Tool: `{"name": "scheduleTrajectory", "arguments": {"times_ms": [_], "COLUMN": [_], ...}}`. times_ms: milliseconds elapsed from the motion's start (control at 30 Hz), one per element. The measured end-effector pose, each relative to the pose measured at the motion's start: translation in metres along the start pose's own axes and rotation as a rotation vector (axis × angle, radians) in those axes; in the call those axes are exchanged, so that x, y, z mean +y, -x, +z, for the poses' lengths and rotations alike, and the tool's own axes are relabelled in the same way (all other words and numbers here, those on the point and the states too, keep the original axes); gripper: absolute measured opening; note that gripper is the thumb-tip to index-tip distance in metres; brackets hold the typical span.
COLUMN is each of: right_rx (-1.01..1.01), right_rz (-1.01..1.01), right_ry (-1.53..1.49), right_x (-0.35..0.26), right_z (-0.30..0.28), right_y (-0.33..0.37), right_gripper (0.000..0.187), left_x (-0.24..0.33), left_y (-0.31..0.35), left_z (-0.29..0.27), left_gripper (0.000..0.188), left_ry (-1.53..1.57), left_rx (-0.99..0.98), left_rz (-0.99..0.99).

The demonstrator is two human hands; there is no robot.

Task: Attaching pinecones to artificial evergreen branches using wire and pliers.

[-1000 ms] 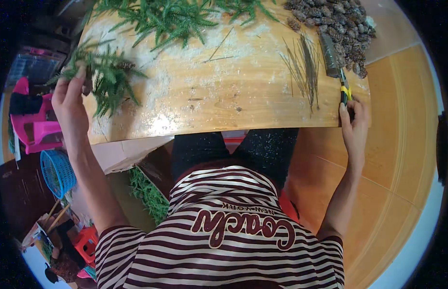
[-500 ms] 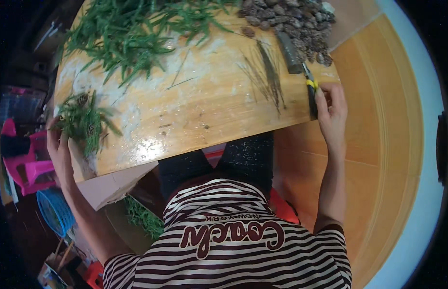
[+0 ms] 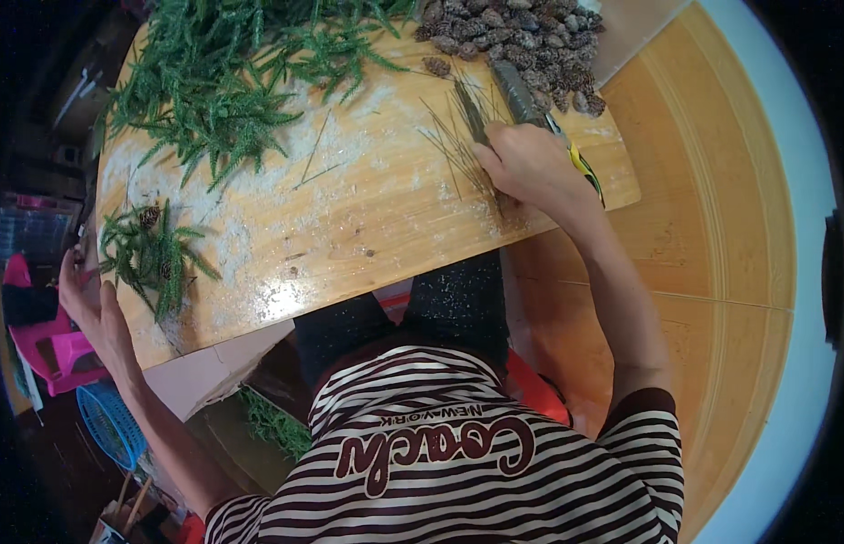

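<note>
Off the pliers [image 3: 582, 166] since half a sec ago: R hand [image 3: 533, 163] is now over the thin wires [image 3: 470, 109], & L hand [image 3: 100, 313] has let go of the green sprig [image 3: 168, 263]. From my end, R fingers bend down onto the wires nr the right side of the wood table [image 3: 349, 222]; can't tell if they pinch any. L hand is spread, thumb apart, just beside the sprig, which lies by the table's left edge w/ a brown cone [image 3: 148, 216] in it. Pliers lie partly behind R hand, next to a dark grey roll [image 3: 515, 91]; cone pile [image 3: 531, 36] beyond, big greenery heap [image 3: 204, 72] far left. I see white flecks, a few dark marks & glare on the tabletop. Tiled floor [image 3: 667, 263] at right is orange-tan; pink chair [image 3: 64, 349] far left. Containers: blue mesh basket [image 3: 109, 431] nr the chair, contents too unclear to tell; cardboard box [image 3: 213, 370] below the table's left, more greenery [image 3: 275, 426] apparently inside.
</note>
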State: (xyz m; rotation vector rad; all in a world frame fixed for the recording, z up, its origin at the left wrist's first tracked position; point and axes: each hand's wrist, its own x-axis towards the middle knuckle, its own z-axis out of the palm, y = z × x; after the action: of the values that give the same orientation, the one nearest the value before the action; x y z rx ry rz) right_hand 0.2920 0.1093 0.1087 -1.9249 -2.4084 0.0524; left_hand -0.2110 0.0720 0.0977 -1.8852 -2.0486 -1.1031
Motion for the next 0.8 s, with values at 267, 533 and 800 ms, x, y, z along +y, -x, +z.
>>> {"name": "scheduleTrajectory", "arguments": {"times_ms": [267,533,800], "right_rx": [-0.034,0.077,0.196], "right_rz": [0.014,-0.015,0.009], "right_ry": [-0.098,-0.247,-0.398], "right_x": [0.004,0.024,0.069], "right_z": [0.009,0.011,0.035], "right_y": [-0.014,-0.001,0.010], "right_gripper": [0.027,0.024,0.020], "left_x": [0.053,0.115,0.224], "left_y": [-0.003,0.013,0.050], "left_z": [0.000,0.016,0.097], "left_gripper": [0.051,0.044,0.030], "left_ry": [0.078,0.514,0.588], "left_rx": [0.150,0.147,-0.276], "left_rz": [0.008,0.308,0.360]}}
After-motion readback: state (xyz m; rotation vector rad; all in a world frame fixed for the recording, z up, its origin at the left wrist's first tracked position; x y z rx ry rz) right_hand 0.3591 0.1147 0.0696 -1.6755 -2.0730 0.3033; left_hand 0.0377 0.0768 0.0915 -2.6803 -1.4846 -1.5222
